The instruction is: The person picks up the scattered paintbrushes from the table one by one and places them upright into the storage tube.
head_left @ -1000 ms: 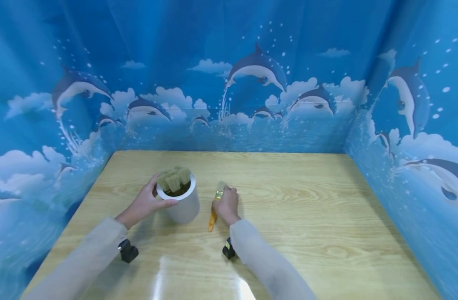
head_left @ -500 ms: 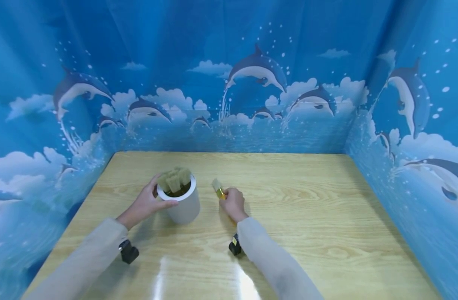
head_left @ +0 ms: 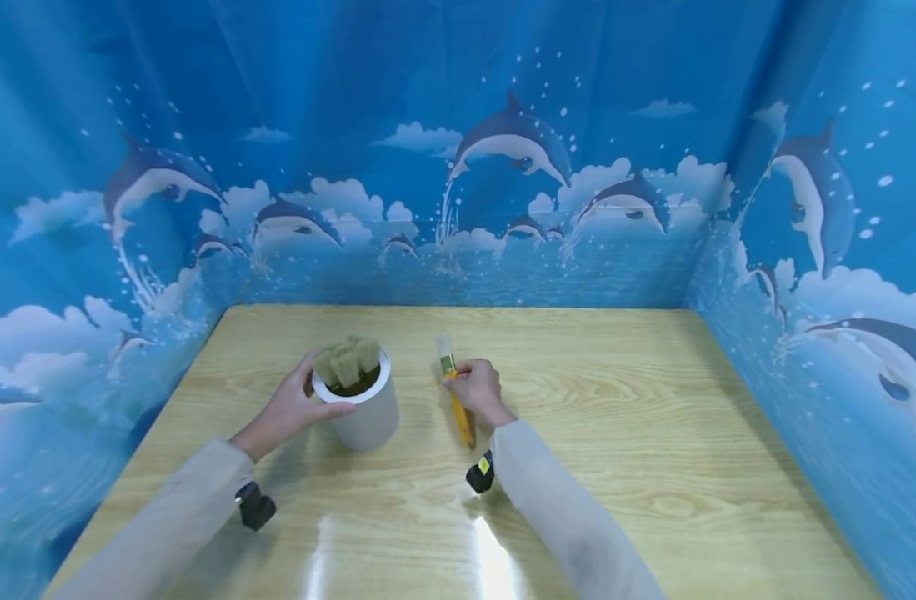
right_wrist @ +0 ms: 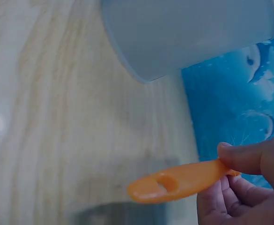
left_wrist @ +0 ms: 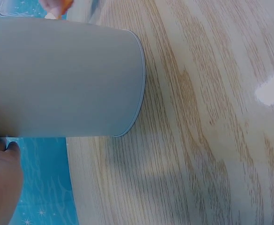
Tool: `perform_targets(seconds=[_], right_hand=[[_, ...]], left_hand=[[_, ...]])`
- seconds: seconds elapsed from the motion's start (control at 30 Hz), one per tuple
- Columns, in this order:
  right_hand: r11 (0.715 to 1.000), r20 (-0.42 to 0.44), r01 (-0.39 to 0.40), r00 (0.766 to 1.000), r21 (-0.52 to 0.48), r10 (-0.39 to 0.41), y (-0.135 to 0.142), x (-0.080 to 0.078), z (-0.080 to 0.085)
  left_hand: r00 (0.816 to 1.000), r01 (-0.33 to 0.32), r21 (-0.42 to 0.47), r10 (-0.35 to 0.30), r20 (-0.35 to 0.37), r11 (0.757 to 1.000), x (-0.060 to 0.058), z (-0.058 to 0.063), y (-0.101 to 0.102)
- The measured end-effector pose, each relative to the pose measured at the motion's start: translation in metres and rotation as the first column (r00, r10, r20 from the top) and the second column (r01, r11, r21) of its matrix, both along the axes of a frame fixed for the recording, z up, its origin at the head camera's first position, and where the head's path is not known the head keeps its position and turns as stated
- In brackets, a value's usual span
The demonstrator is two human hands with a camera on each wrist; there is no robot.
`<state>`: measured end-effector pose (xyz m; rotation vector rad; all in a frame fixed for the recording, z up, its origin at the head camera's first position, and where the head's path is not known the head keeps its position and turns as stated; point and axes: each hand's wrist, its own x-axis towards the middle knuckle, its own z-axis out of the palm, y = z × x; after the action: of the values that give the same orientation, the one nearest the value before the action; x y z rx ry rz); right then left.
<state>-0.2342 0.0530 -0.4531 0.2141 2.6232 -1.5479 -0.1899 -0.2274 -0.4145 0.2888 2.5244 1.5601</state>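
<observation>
A white cylindrical pot (head_left: 367, 417) with olive-green, chunky plant-like pieces (head_left: 347, 363) rising from its top is at the left of the table. My left hand (head_left: 296, 404) grips it near the rim, thumb along the front and fingers around the far left side. To the right of the pot, my right hand (head_left: 478, 390) pinches a paintbrush (head_left: 461, 419) near its metal band. The brush's pale bristles point away from me and its orange handle (right_wrist: 183, 180), with a hole at the end, points back toward me. In the right wrist view the handle hangs over its shadow.
The wooden table (head_left: 615, 433) has blue dolphin-print curtains (head_left: 458, 167) behind it and along both sides. A small black camera (head_left: 256, 505) sits at the left wrist and another black camera (head_left: 480, 473) at the right.
My right hand has shifted right and slightly away from me, carrying the paintbrush. The brush has swung so its handle end now lies farther right. The left hand and pot stay in place.
</observation>
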Motion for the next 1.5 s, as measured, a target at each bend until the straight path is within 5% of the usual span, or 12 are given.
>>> perform_targets(seconds=[0.43, 0.67, 0.83, 1.23, 1.5], right_hand=[[0.974, -0.073, -0.033, 0.997, -0.226, 0.017, -0.013, -0.001, 0.062], [0.938, -0.177, -0.143, 0.98, -0.315, 0.09, -0.026, 0.009, 0.098], [0.912, -0.282, -0.26, 0.944, -0.319, 0.17, -0.037, 0.016, 0.116], [0.87, -0.42, -0.461, 0.834, -0.176, 0.357, -0.058, 0.022, 0.113], [0.868, -0.305, -0.481, 0.85, -0.12, 0.429, -0.059, 0.023, 0.099]], left_hand=[[1.0, -0.008, -0.008, 0.008, 0.01, 1.0, 0.002, 0.002, -0.001], [1.0, -0.003, -0.005, 0.003, -0.002, 1.0, 0.001, 0.001, -0.001], [1.0, -0.003, -0.009, 0.003, -0.009, 1.0, 0.0, -0.001, -0.001], [1.0, -0.002, -0.017, 0.002, 0.019, 1.0, -0.001, -0.002, -0.002], [1.0, 0.005, 0.002, -0.005, -0.013, 1.0, -0.002, -0.004, -0.001]])
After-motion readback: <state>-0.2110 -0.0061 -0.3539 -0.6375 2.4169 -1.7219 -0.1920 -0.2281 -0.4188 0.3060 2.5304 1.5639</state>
